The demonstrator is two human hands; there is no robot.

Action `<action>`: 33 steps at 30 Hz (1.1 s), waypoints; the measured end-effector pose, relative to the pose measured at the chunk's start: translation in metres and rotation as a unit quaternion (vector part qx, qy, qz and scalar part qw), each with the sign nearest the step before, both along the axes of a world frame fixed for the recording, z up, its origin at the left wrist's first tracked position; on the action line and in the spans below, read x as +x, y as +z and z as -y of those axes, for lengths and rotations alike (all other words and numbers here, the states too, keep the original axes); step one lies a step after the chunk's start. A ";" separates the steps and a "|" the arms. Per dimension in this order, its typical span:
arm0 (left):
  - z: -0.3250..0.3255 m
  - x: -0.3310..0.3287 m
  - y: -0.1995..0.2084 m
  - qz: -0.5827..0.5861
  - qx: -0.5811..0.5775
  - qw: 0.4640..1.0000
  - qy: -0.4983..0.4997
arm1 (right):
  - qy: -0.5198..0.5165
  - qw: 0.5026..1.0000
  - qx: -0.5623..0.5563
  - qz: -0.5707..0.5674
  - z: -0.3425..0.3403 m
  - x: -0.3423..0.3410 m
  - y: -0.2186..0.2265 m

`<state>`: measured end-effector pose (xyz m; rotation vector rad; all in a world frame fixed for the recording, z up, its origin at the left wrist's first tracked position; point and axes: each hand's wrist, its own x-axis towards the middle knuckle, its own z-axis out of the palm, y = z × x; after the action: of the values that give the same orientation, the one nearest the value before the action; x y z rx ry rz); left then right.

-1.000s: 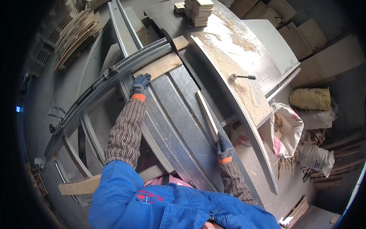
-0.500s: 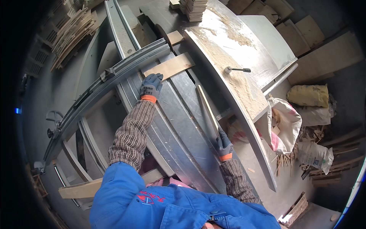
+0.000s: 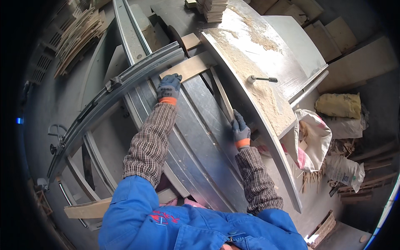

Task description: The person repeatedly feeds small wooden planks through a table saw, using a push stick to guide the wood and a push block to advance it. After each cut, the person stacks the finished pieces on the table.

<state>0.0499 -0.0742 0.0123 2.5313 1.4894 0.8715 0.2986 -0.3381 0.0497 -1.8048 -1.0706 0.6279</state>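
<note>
Near the metal worktop's (image 3: 202, 112) far edge, the grey-gloved left hand (image 3: 169, 86) half-curled over a flat tan board (image 3: 193, 66), grip unclear; the right hand (image 3: 240, 128) pinched a thin wooden strip (image 3: 223, 94).

Pale board (image 3: 191, 67) — flat, thin strip (image 3: 223, 93) — slanting

The grey metal tabletop (image 3: 196, 112) spans the frame's centre, bearing a flat wooden board (image 3: 195, 66); sawdust (image 3: 266, 104) lies toward upper right, and a stack (image 3: 213, 12), apparently of small boards, stands at top centre.
</note>
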 end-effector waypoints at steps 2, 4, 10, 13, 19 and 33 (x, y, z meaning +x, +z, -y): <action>-0.003 0.002 0.002 -0.021 0.001 1.000 0.017 | -0.002 1.000 -0.010 0.004 -0.006 -0.002 -0.003; -0.007 0.002 0.003 -0.023 0.005 1.000 0.020 | -0.005 0.999 -0.033 -0.007 -0.009 -0.004 -0.005; -0.016 0.002 0.004 -0.026 0.007 0.999 0.022 | -0.018 0.999 -0.030 0.025 -0.016 -0.007 -0.012; -0.023 0.003 0.002 -0.033 0.006 0.999 0.031 | -0.020 0.999 -0.007 0.041 -0.024 -0.009 -0.016; -0.044 0.000 -0.004 -0.042 -0.011 0.998 0.046 | -0.020 0.995 -0.091 -0.022 -0.042 -0.015 -0.014; -0.087 -0.006 -0.009 -0.086 -0.049 0.994 0.046 | -0.036 0.994 -0.044 0.090 -0.086 -0.038 -0.001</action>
<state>0.0438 0.0123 0.0033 2.5384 1.6659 0.5872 0.2604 -0.2518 0.0485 -1.9980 -1.1057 0.4823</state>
